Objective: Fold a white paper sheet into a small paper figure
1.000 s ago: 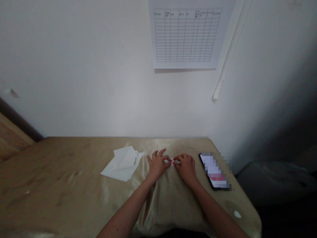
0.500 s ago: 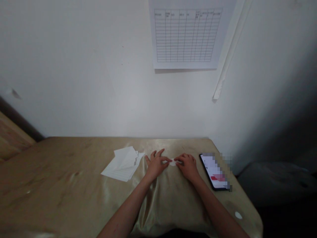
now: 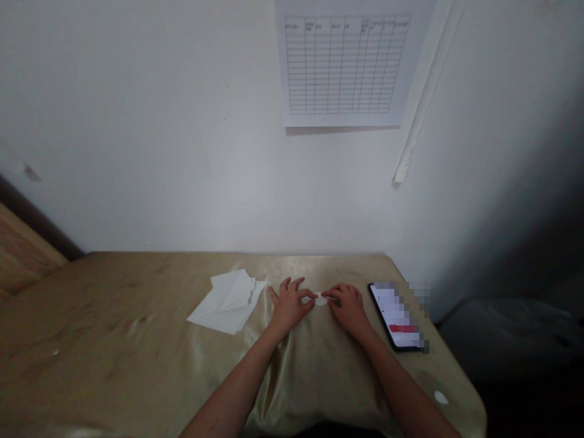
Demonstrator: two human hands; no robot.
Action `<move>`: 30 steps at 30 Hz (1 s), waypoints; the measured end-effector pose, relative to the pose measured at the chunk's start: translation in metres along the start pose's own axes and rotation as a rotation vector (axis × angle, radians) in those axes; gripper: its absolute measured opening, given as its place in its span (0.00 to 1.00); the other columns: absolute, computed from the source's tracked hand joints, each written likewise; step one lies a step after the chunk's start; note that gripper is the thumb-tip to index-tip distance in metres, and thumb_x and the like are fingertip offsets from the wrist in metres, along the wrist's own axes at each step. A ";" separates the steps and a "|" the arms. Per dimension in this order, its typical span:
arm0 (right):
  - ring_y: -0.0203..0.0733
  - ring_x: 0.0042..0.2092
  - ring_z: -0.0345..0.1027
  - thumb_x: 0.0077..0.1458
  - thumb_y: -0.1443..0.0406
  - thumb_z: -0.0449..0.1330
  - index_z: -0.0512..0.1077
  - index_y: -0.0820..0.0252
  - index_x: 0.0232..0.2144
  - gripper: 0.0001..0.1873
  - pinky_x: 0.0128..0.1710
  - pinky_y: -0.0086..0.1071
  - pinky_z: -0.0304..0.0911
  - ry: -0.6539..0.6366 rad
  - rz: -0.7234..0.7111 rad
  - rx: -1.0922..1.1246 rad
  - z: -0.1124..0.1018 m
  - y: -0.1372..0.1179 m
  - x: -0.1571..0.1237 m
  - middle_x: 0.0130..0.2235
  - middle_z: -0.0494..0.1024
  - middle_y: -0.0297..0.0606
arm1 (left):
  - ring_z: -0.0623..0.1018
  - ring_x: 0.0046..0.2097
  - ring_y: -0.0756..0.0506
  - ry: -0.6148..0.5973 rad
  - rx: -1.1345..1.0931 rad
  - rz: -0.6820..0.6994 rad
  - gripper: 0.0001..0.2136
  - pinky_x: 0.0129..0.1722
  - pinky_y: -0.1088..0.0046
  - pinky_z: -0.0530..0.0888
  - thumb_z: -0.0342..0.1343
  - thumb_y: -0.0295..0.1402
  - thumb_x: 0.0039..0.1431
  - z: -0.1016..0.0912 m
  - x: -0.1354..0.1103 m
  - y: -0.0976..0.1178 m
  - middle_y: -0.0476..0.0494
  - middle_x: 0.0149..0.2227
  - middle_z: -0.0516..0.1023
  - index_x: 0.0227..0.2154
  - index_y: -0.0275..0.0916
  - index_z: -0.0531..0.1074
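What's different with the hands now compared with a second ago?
The right hand has shifted slightly right, widening the gap to the left hand, so more of the small white piece shows between their fingertips. I see nothing let go; their exact grip is too small to tell. The paper sheets, smartphone and printed wall chart stayed put.

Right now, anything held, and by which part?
Small white paper piece: left edge pinched by the left hand, right edge by the right hand.
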State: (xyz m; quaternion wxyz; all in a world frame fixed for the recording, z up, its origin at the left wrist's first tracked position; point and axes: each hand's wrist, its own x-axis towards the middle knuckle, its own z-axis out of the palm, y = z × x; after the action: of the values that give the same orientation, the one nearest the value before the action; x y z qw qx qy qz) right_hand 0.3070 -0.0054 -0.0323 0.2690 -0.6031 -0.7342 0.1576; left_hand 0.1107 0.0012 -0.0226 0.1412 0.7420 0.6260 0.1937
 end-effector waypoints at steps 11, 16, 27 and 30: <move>0.49 0.52 0.64 0.59 0.58 0.64 0.79 0.48 0.42 0.08 0.58 0.42 0.52 0.076 0.034 -0.115 0.008 -0.011 0.001 0.46 0.77 0.38 | 0.58 0.69 0.29 0.084 0.051 0.036 0.06 0.61 0.20 0.42 0.63 0.43 0.61 0.006 -0.002 0.008 0.48 0.64 0.71 0.40 0.56 0.81; 0.48 0.50 0.65 0.59 0.57 0.64 0.79 0.48 0.42 0.09 0.56 0.41 0.53 0.076 0.044 -0.114 0.007 -0.012 0.001 0.44 0.76 0.38 | 0.58 0.69 0.29 0.058 0.055 0.010 0.07 0.61 0.21 0.42 0.63 0.43 0.60 0.005 -0.001 0.012 0.49 0.64 0.70 0.41 0.55 0.81; 0.49 0.52 0.64 0.57 0.60 0.64 0.80 0.47 0.42 0.09 0.56 0.42 0.52 0.047 0.067 -0.068 0.007 -0.008 0.003 0.44 0.76 0.37 | 0.55 0.70 0.27 0.004 0.012 -0.023 0.07 0.60 0.19 0.40 0.63 0.39 0.60 -0.004 0.001 0.009 0.50 0.66 0.68 0.40 0.58 0.82; 0.49 0.52 0.64 0.57 0.60 0.65 0.80 0.47 0.42 0.09 0.56 0.41 0.52 0.030 0.064 -0.039 0.005 -0.007 0.004 0.44 0.77 0.38 | 0.54 0.70 0.27 -0.030 -0.003 -0.043 0.08 0.60 0.20 0.40 0.64 0.39 0.59 -0.010 0.001 0.008 0.51 0.67 0.67 0.40 0.60 0.83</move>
State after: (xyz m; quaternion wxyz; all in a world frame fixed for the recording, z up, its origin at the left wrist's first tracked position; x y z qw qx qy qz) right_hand 0.2981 -0.0030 -0.0313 0.2630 -0.6337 -0.7133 0.1429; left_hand 0.1136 0.0004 -0.0100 0.1558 0.7311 0.6392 0.1805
